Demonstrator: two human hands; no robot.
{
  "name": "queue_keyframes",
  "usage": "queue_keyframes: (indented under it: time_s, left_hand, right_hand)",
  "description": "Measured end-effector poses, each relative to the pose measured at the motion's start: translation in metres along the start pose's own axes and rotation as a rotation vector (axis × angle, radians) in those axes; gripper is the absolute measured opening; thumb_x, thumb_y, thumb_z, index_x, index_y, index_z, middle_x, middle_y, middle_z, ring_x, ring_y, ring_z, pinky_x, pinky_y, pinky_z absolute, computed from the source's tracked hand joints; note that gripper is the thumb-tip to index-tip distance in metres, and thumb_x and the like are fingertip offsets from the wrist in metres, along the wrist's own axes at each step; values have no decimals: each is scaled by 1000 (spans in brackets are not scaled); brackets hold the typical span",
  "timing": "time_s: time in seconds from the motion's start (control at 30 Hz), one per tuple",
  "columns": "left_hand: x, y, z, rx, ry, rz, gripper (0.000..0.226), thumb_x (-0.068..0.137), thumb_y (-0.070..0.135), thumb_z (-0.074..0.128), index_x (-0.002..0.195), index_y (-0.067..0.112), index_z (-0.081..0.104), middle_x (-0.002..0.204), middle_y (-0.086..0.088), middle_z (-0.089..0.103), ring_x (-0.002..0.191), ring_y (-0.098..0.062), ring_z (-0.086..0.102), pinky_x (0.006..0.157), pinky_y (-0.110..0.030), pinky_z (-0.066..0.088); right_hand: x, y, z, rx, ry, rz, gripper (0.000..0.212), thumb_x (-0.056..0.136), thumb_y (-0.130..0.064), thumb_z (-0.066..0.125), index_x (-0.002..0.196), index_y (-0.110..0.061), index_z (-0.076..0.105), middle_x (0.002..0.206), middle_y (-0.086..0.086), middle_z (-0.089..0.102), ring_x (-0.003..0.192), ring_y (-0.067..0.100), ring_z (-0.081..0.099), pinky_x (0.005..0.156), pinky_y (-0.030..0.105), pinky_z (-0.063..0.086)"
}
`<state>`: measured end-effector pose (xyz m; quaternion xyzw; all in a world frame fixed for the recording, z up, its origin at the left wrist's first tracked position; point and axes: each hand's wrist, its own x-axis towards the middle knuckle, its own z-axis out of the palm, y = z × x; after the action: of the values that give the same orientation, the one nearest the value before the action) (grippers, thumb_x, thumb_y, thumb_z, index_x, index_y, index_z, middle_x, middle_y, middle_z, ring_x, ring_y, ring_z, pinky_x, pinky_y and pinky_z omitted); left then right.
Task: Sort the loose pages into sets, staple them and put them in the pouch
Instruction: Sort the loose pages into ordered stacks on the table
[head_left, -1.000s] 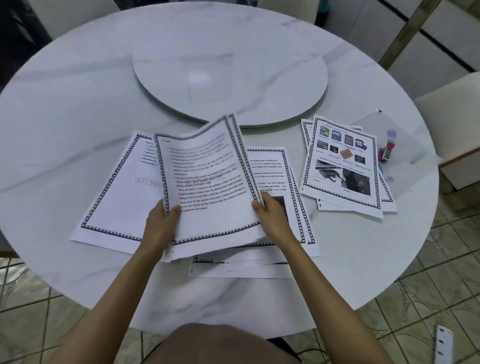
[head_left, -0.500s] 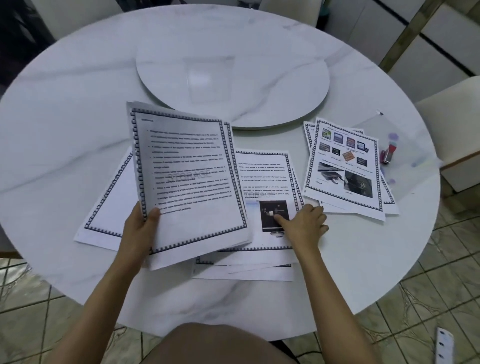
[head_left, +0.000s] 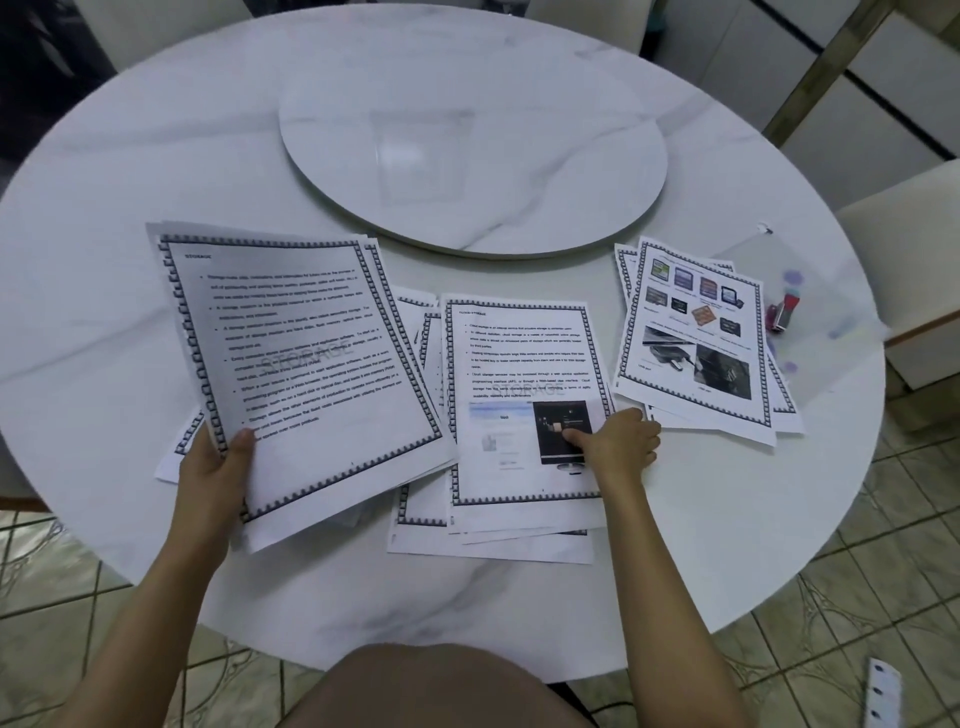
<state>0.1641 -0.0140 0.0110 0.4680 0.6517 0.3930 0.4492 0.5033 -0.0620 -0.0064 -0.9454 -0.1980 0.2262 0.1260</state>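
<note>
Pages lie in three lots across the near half of the round marble table (head_left: 156, 156), as I see it from the head camera. One sheaf (head_left: 306, 364) is off the surface and tilted toward the camera, its top sheet headed with bullet text inside a chequered border. The left hand (head_left: 213, 467) grips it at the lower left corner, thumb on top, fingers hidden behind the paper. Under it a flat sheet (head_left: 179, 444) peeks out on the table. Just beside, the middle stack (head_left: 524, 364) lies fanned and uneven. The right hand (head_left: 621, 441) rests on its top sheet with the thumb pressing the dark picture near the right edge, fingers bent at that edge — whether they hook under the paper I cannot tell. Further right, apart from the hand, a third pile (head_left: 696, 338) shows coloured thumbnails and two photos. Its far edge overlaps a clear pouch (head_left: 831, 291) lying flat, and a red stapler (head_left: 784, 312) sits there too — inside or on top, I can't make out. A marble turntable (head_left: 467, 156) fills the table's centre.
</note>
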Motion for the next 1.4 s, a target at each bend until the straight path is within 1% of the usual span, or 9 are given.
queue_keyframes:
  time_s: [0.2,0.3,0.4,0.5,0.63,0.77,1.03,1.23,1.4]
  left_hand:
    - [1,-9,-4,-27,17,-25,38,100,14,39,137,8,40,137,-12,49,122,-29,48,97,-34,37]
    - [2,-10,-8,-37,33,-41,38,100,14,39,137,7,39,138,-12,48,123,-30,47,97,-35,38]
    - [3,-13,-12,-33,61,-44,38,100,15,39,137,7,39,138,-12,48,124,-31,47,100,-36,37]
    - [3,-18,-17,-40,67,-44,37,100,16,39,136,7,40,137,-13,48,122,-31,47,99,-37,38]
    - [6,-26,-21,-78,66,-68,36,99,17,41,135,11,41,135,-11,50,121,-30,49,100,-42,39]
    - [7,-28,-16,-92,53,-64,37,99,19,41,135,11,41,135,-9,50,121,-29,49,103,-44,38]
    - [9,-27,7,-121,34,-77,37,100,16,40,136,11,42,130,-6,53,114,-23,52,97,-36,40]
    - [19,-31,7,-76,8,-102,35,99,15,41,134,11,45,127,-6,54,118,-28,51,102,-43,39]
    - [17,-35,6,-86,-16,-133,34,98,16,43,132,12,46,127,-9,55,116,-30,52,103,-48,39]
  right_hand:
    - [2,-3,-2,-16,-18,16,88,69,-34,81,132,1,31,138,24,38,129,36,35,104,41,27]
    - [4,-3,-2,-14,23,-73,66,75,-30,76,126,-2,43,131,17,47,124,33,42,100,40,29]
    - [5,-2,-2,187,37,-302,18,90,-18,57,94,-1,56,97,13,60,95,30,56,77,33,40]
    - [5,-7,-14,304,86,-449,27,96,-19,48,80,2,54,72,10,55,70,25,51,60,31,37]
    - [23,-13,-45,420,131,-505,29,96,-23,49,92,3,60,85,19,65,78,31,59,72,41,49]
    - [50,-13,-76,450,178,-491,29,96,-24,48,89,2,58,95,26,64,82,30,58,70,34,41]
    - [112,7,-93,413,195,-350,30,95,-21,47,107,3,61,95,11,58,91,20,51,78,28,38]
    - [133,21,-93,325,248,-293,30,95,-13,48,115,7,59,120,25,60,113,38,54,95,36,41]
    - [144,34,-96,249,303,-256,29,95,-10,48,112,10,58,118,29,59,110,40,54,93,37,41]
